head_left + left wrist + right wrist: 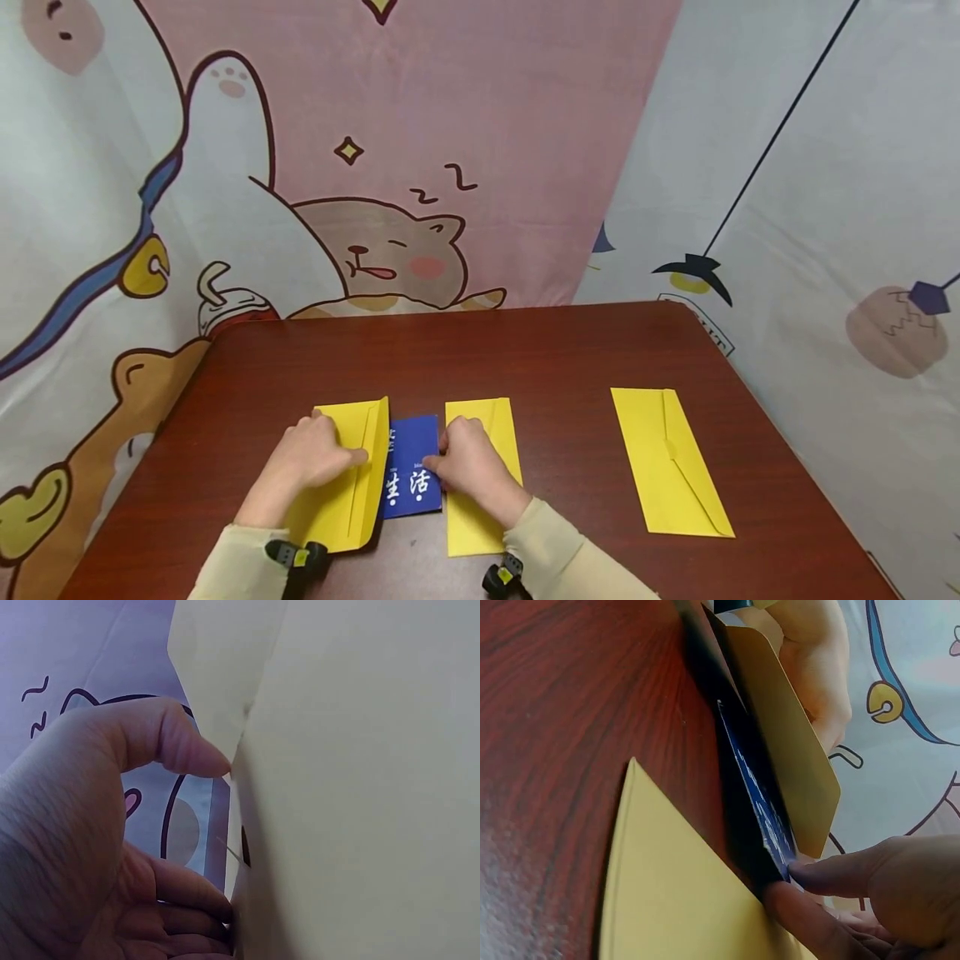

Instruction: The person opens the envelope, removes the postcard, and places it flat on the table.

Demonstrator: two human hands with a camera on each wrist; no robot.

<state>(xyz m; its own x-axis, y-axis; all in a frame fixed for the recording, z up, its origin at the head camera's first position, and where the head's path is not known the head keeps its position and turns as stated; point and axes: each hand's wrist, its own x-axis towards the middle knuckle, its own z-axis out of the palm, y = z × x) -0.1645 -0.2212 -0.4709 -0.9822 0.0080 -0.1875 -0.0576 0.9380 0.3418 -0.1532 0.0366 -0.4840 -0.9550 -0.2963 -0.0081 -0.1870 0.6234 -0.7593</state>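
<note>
A yellow envelope (351,500) lies at the left, its right edge raised off the table. My left hand (307,454) grips it, thumb on its face near the seam; in the left wrist view the thumb and fingertips meet the paper. Beside that raised edge is a blue card (405,496) with white characters, its left end hidden by the envelope. My right hand (476,467) pinches the card's right edge between thumb and finger, seen closely in the right wrist view. Under the right hand lies a second yellow envelope (468,533).
A third yellow envelope (667,475) lies flat, slightly slanted, on the right of the brown wooden table (570,358). Cartoon-printed cloth (525,125) hangs behind the table and at its sides. Each wrist carries a small black camera strap.
</note>
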